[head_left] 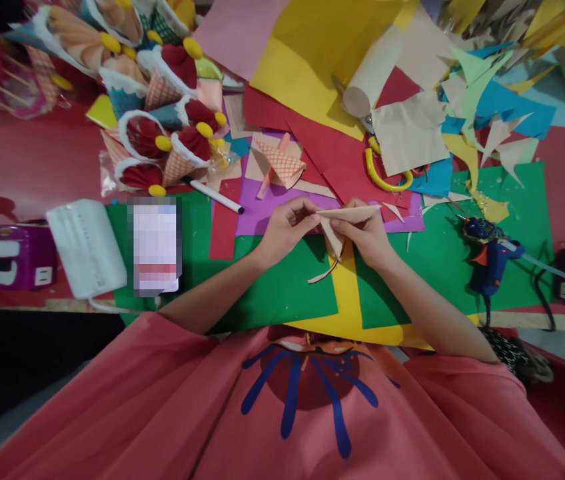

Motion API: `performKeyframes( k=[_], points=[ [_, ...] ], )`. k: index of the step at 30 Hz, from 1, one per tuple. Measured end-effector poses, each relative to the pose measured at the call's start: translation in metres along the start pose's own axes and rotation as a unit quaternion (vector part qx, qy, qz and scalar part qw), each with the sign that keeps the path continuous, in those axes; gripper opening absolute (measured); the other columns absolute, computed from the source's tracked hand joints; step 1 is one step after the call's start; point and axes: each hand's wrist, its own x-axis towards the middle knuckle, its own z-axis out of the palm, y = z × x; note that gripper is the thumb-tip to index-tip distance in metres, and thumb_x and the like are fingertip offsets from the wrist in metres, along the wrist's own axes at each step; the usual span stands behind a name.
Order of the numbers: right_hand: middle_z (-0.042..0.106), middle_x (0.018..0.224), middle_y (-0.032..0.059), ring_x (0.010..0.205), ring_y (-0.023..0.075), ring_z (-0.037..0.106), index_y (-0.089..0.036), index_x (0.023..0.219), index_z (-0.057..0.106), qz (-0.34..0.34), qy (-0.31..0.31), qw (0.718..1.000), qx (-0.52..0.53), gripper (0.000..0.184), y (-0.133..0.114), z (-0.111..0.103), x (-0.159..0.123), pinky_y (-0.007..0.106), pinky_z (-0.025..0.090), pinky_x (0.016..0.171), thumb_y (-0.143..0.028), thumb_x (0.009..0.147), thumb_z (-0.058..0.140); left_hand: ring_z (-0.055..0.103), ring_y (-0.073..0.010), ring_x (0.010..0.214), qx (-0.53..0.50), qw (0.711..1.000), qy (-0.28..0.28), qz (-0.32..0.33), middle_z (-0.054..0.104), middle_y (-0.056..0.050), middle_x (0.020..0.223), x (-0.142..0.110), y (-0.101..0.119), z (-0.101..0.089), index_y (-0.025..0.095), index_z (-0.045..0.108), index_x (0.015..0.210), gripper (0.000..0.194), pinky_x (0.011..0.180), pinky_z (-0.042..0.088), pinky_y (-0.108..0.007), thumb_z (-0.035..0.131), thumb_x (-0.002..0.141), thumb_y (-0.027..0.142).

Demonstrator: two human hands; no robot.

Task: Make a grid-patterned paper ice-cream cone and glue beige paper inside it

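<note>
Between my two hands is a folded piece of beige paper, its long edge level and a narrow part pointing down. My left hand pinches its left end between thumb and fingers. On the right side my right hand grips the same paper, thumb in front and fingers partly hidden behind it. A thin curled beige strip hangs below. Just beyond my hands lies a small orange checked paper cone. Yellow-handled scissors rest farther right, partly covered by beige paper.
Decorated paper cones crowd the back left. A phone, a white power bank and a marker lie left. A blue glue gun stands right. Green sheets cover the front; coloured scraps fill the back right.
</note>
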Motion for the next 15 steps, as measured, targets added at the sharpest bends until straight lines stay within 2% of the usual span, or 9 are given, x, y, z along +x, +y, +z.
performKeyframes(
  k=[8, 15],
  points=[
    [0.047, 0.057, -0.0061, 0.054, 0.0092, 0.045, -0.021, 0.067, 0.046, 0.008, -0.001, 1.000, 0.011, 0.036, 0.0005, 0.0003, -0.0007, 0.024, 0.030, 0.050, -0.040, 0.071, 0.076, 0.059, -0.0080, 0.063, 0.018, 1.000, 0.002, 0.003, 0.063, 0.003, 0.066, -0.0005, -0.0003, 0.0001, 0.018, 0.063, 0.073, 0.037, 0.059, 0.048, -0.019, 0.074, 0.073, 0.053],
    [0.044, 0.057, -0.0060, 0.054, 0.0091, 0.042, -0.021, 0.066, 0.045, 0.015, 0.005, 1.000, 0.014, 0.040, 0.0028, 0.0000, -0.0002, 0.024, 0.030, 0.050, -0.044, 0.068, 0.078, 0.058, -0.0082, 0.062, 0.021, 1.000, 0.006, 0.001, 0.062, 0.003, 0.066, -0.0007, 0.0010, 0.0001, 0.018, 0.064, 0.073, 0.037, 0.058, 0.047, -0.020, 0.074, 0.073, 0.053]
  ],
)
